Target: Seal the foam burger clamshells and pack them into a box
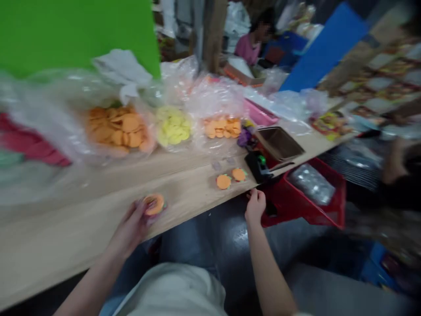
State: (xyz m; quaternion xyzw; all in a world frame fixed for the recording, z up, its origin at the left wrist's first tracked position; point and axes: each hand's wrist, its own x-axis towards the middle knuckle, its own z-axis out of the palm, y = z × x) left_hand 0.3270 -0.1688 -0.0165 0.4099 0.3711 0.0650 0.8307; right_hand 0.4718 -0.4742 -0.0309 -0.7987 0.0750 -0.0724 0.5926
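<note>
My left hand [131, 228] is at the front edge of the wooden table [66, 228], fingers pinched on a small orange round piece [154, 204] with a pink and green rim. My right hand [255, 206] is curled at the table's edge, touching the rim of a red basket [296, 206]; what it holds, if anything, is hidden. Two more orange round pieces [230, 178] lie on the table between my hands, next to a black tool [258, 166]. The picture is blurred by motion.
Clear plastic bags hold orange discs [118, 129], yellow discs [173, 126] and more orange discs [222, 127] along the table's back. A brown tray [279, 142] stands to the right. A green board [75, 30] rises behind. Another person in pink [250, 46] sits far back.
</note>
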